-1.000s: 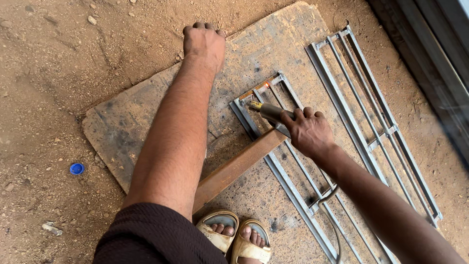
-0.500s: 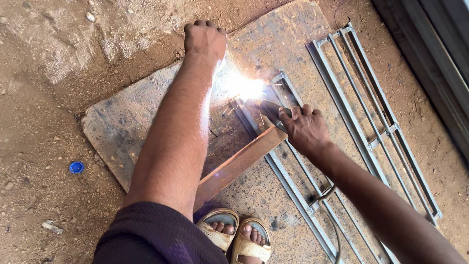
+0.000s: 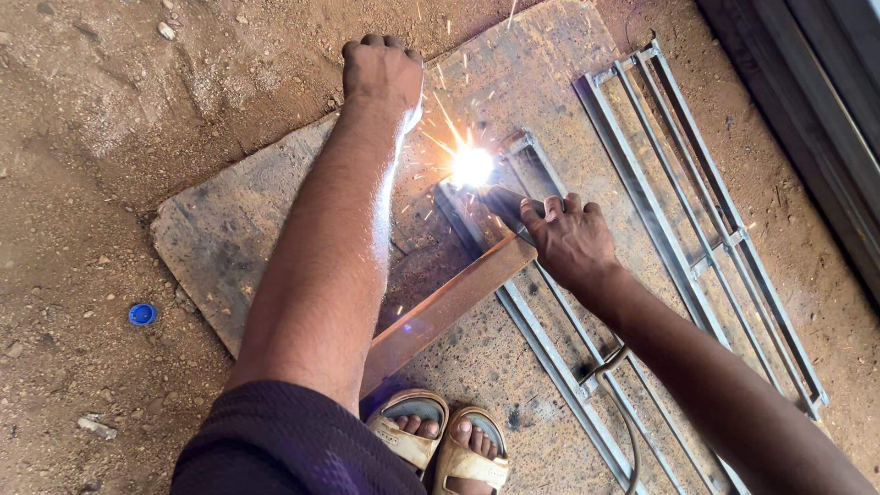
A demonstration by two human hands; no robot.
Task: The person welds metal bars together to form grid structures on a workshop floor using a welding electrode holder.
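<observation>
My right hand [image 3: 570, 240] grips a welding electrode holder [image 3: 504, 203] whose tip touches the top corner of a narrow grey metal frame [image 3: 550, 362]; a bright arc with sparks [image 3: 472, 166] burns there. My left hand [image 3: 383, 69] is a closed fist pressed on the far edge of the rusty steel plate [image 3: 225, 243] under the work. A brown flat steel bar [image 3: 445, 310] lies slanted across the plate, its upper end under my right hand. A cable [image 3: 616, 394] trails back along my right forearm.
A second, larger grey metal grille [image 3: 706, 211] lies to the right on the plate. My sandalled feet [image 3: 445, 445] rest at the plate's near edge. A blue bottle cap [image 3: 141, 314] lies on the dirt floor at left. A dark metal track [image 3: 816, 110] runs along the right.
One second ago no arc was lit; half a second ago it flared. Now the arc burns with sparks at the frame corner. Both hands stay almost in place.
</observation>
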